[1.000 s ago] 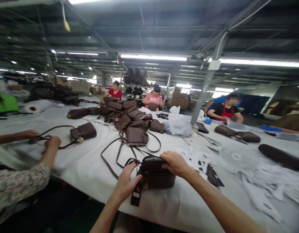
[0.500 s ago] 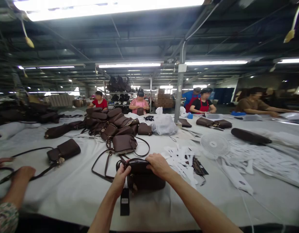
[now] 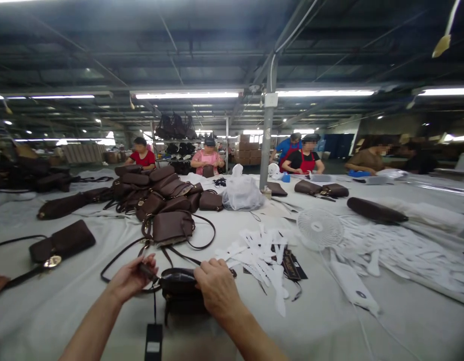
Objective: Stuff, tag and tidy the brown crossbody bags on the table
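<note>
Small dark-brown, rounded leather-look handbag (image 3: 179,288) on white cloth-covered table (image 3: 314,321), directly before the wearer. Left hand (image 3: 136,278): fingers pinched round a narrow brown leather-look strap (image 3: 146,272). Right hand (image 3: 218,287): fingers curled over bag's top, grasping it. Black rectangular tag (image 3: 153,342) hangs by dark cord below left hand.

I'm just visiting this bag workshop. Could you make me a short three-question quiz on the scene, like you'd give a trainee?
1. True or false: the right hand is touching the nearest dark bag.

2. Multiple choice: what colour is the fan?
A) red
B) white
C) green

3. Fill in the blank: near the left hand, a black ____ hangs on a cord.

Key:
1. True
2. B
3. tag
</note>
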The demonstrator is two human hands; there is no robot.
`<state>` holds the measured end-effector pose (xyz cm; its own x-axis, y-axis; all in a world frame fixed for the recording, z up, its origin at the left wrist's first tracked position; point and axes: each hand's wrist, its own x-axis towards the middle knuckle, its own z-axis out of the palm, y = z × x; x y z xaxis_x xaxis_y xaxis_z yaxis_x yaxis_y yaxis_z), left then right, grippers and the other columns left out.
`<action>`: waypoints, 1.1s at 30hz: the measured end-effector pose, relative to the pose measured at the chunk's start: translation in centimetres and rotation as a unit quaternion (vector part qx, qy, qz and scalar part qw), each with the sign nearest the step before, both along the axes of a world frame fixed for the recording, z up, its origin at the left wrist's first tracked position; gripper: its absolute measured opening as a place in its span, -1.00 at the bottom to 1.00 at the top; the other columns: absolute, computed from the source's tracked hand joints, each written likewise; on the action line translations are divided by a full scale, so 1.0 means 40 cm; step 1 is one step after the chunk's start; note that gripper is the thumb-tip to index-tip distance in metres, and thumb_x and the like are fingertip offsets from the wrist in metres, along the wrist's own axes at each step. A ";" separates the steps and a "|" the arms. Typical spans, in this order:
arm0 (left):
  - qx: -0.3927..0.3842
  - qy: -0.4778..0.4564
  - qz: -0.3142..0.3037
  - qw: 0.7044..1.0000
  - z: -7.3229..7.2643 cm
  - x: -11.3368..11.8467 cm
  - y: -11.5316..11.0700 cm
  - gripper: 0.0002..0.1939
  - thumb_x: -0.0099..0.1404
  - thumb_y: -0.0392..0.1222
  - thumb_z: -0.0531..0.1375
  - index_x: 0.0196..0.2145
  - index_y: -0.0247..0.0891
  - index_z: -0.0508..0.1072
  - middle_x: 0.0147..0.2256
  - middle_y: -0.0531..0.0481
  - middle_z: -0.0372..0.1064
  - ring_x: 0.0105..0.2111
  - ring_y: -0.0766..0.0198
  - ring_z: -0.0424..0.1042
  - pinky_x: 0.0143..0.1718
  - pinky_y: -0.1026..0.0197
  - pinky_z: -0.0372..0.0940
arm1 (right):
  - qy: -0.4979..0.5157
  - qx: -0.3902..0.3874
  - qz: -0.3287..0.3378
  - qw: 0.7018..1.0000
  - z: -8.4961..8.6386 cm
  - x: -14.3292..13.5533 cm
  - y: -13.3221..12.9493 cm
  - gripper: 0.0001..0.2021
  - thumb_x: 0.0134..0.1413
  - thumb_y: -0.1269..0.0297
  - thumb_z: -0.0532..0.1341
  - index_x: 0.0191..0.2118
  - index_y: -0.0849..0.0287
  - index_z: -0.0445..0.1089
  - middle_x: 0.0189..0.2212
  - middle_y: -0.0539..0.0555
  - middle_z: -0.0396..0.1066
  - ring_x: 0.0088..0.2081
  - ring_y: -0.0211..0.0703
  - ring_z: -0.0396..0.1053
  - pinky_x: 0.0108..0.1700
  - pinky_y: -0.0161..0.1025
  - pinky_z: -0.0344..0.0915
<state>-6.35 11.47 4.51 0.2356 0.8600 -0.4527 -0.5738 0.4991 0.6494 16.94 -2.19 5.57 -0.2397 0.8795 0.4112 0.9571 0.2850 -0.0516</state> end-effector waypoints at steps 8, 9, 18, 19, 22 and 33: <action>0.345 0.321 -0.246 0.847 0.343 0.127 -0.034 -0.91 0.12 -0.32 0.27 -0.36 -0.35 0.51 -0.64 0.08 0.29 -0.60 0.34 0.29 -0.55 0.35 0.23 | 0.050 -0.020 0.010 0.999 0.015 0.021 -0.014 -0.89 0.15 0.29 0.24 -0.23 0.18 0.38 -0.24 0.12 0.40 -0.18 0.01 0.29 -0.16 -0.09 0.19; 0.382 0.362 -0.343 0.778 0.385 0.162 -0.065 -0.85 0.09 -0.26 0.31 -0.34 -0.35 0.54 -0.63 0.06 0.32 -0.57 0.32 0.30 -0.52 0.34 0.21 | 0.080 -0.025 0.005 0.996 0.019 0.035 -0.019 -0.84 0.10 0.29 0.29 -0.19 0.19 0.38 -0.21 0.12 0.40 -0.16 0.03 0.29 -0.13 -0.08 0.21; 0.468 0.355 -0.447 0.675 0.468 0.249 -0.170 -0.45 0.21 0.25 0.12 -0.23 -0.33 0.52 -0.72 0.14 0.13 -0.68 0.37 0.05 -0.60 0.30 0.08 | 0.412 -0.024 0.016 0.911 0.044 0.136 -0.059 -0.16 -0.05 0.26 0.34 0.30 0.15 -0.08 0.23 0.25 0.06 0.16 0.04 0.17 0.15 -0.07 0.18; 0.466 0.336 -0.426 0.699 0.459 0.234 -0.163 -0.46 0.21 0.24 0.13 -0.19 -0.34 0.50 -0.71 0.16 0.13 -0.69 0.39 0.03 -0.60 0.30 0.08 | 0.389 -0.028 0.016 0.921 0.050 0.124 -0.053 -0.18 -0.01 0.24 0.32 0.31 0.16 -0.08 0.24 0.27 0.05 0.17 0.05 0.16 0.15 -0.06 0.17; 0.462 0.256 -0.338 0.779 0.431 0.171 -0.140 -0.59 0.12 0.02 0.27 -0.15 -0.30 0.45 -0.63 0.15 0.21 -0.65 0.42 0.12 -0.56 0.34 0.13 | 0.224 -0.050 0.039 0.973 0.063 0.058 -0.036 -0.45 0.11 0.16 0.23 0.20 0.16 0.18 0.09 0.24 0.30 0.10 0.11 0.25 0.13 0.02 0.17; 0.512 0.353 -0.463 0.631 0.452 -0.014 -0.170 -0.81 0.09 -0.20 0.24 -0.34 -0.26 0.59 -0.51 0.00 0.40 -0.62 0.39 0.15 -0.59 0.30 0.06 | 0.263 -0.044 0.127 0.955 0.163 -0.058 0.097 -0.17 0.02 0.09 0.28 0.34 0.15 -0.07 0.27 0.27 0.05 -0.01 0.00 0.34 -0.01 -0.10 0.32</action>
